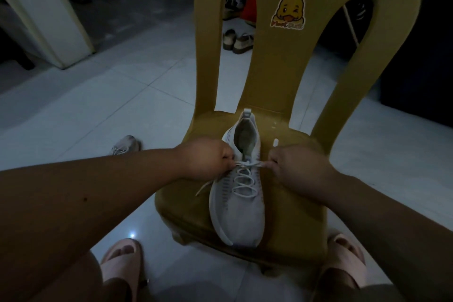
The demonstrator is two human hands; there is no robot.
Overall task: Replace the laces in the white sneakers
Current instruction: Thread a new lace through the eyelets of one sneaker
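Head view: the white sneaker (236, 203) lies on the yellow plastic chair seat (296, 203), toe at 6 o'clock, heel at 12. The lace (241, 180) is crossed thru most eyelets, w/ the top run pulled sideways. At the shoe's 9 o'clock the left hand (208, 158) pinches the lace. At 3 o'clock the right hand (293, 165) pinches the other end, its aglet (275, 142) poking up above. Hands apart, both clamped on lace. A loose tail (203, 189) trails off toward 8 o'clock.

Handling, prob.: lace thin, soft, limp, so grip near the stiff tip. Knit upper looks light & floppy; steady it by the eyelet rows.

A second sneaker (125, 144) sits on the floor (98, 95), 9 o'clock.
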